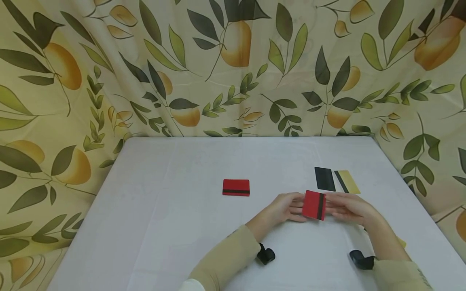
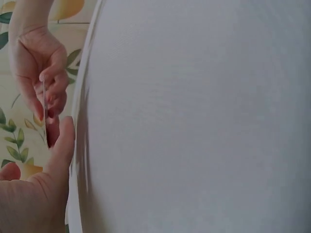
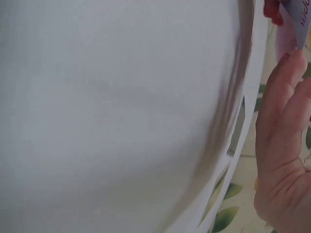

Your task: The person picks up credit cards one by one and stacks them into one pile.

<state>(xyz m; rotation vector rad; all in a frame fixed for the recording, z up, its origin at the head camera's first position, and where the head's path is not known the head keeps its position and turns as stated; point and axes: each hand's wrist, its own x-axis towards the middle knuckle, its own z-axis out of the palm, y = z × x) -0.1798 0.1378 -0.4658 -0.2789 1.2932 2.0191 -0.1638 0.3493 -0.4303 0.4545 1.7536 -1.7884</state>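
Observation:
A red card with a black stripe (image 1: 312,205) is held up between both hands, tilted above the white table, in the head view. My left hand (image 1: 287,208) grips its left edge, the fingers partly behind it. From the other side my right hand (image 1: 347,208) pinches the right edge. The left wrist view shows the card (image 2: 46,114) nearly edge-on between the fingers of the right hand (image 2: 41,68), with the left hand (image 2: 41,189) at its lower end. Red lettering shows on the pale back of the card (image 3: 299,19) in the right wrist view.
Another red card (image 1: 236,188) with a black stripe lies left of the hands. Beyond the right hand lie a black card (image 1: 325,179) and a yellow, black-striped card (image 1: 347,182). A yellow corner (image 1: 402,242) peeks out beside the right forearm. Patterned cloth (image 1: 218,81) hangs behind the table (image 1: 164,226).

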